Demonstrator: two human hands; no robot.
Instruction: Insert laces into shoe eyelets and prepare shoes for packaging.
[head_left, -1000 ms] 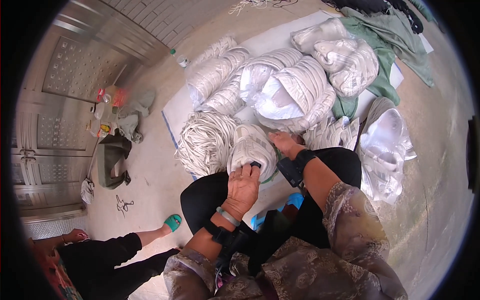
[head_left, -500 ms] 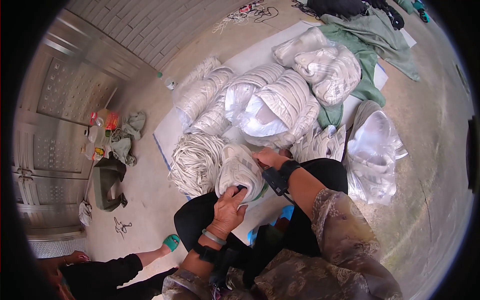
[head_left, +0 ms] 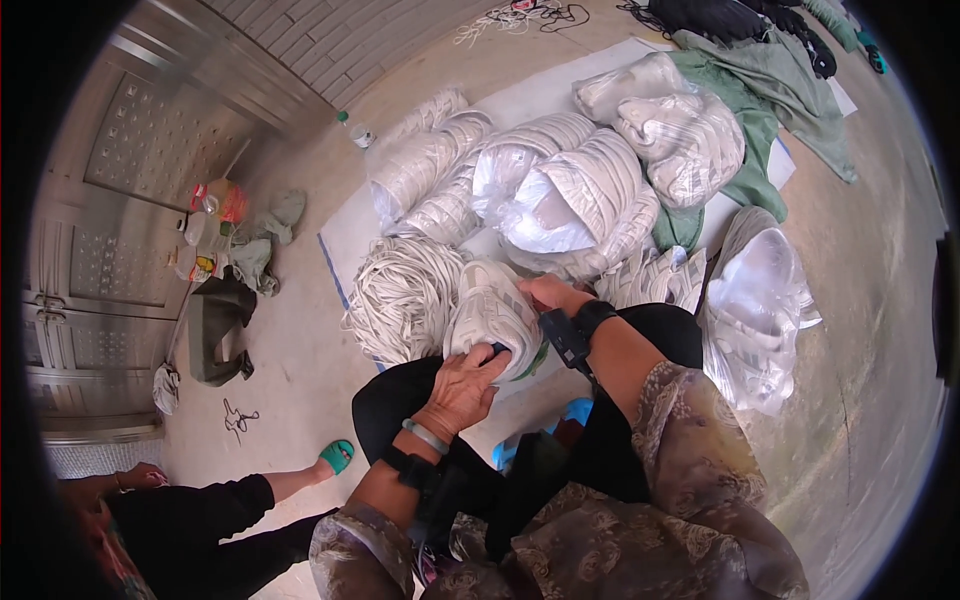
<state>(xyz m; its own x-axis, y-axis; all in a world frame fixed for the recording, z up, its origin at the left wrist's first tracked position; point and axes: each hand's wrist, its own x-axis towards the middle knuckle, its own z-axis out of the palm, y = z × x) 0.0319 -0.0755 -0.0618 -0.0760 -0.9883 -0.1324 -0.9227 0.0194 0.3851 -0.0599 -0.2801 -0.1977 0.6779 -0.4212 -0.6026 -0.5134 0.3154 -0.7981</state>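
Between my knees stands a white shoe upper (head_left: 482, 322) with grey stripes on its side. My left hand (head_left: 462, 385) is closed on its near end, by the dark-lined opening. At its right side, my right hand (head_left: 545, 292) pinches the edge; some of those fingertips are hidden behind the hand. A large tangle of white shoelaces (head_left: 402, 300) lies just left of the shoe upper. Beyond it, nested white shoe uppers (head_left: 590, 185) are stacked in clear plastic bags. More loose uppers (head_left: 652, 280) sit to the right of my right hand.
A bagged stack of uppers (head_left: 752, 320) stands at my right. Green cloth (head_left: 755, 130) lies at the far right of the white sheet (head_left: 345, 225). Bottles (head_left: 205, 232) stand by the metal doors (head_left: 120, 240). Another person's leg with a green slipper (head_left: 340, 456) reaches in at lower left.
The view has shifted slightly, so the floor items appear displaced. Both hands keep their hold on the shoe upper, with little visible change in its pose.
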